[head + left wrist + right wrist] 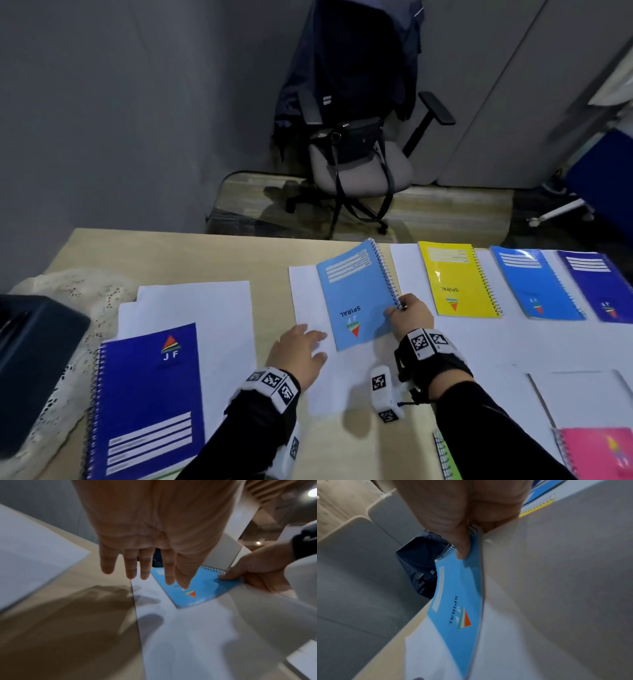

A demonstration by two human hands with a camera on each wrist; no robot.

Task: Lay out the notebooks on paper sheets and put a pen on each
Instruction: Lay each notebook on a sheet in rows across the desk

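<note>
A light blue spiral notebook [356, 294] [200, 588] [458, 608] lies tilted over a white paper sheet [308, 301] [185, 635] in the middle of the table. My right hand [409, 313] [462, 553] pinches its spiral edge near the lower corner, thumb on the cover. My left hand [298, 353] [137, 573] hovers flat with straight fingers over the same sheet's left part, holding nothing. To the right, a yellow notebook [455, 279], a blue notebook [537, 284] and a dark blue notebook [599, 286] lie on sheets. No pen is in view.
A large dark blue notebook [147, 401] lies on stacked sheets [191, 305] at the left, beside a dark box [30, 370] on a lace cloth. A pink notebook [596, 452] and a green one [447, 459] sit at the near edge. An office chair [359, 137] stands beyond the table.
</note>
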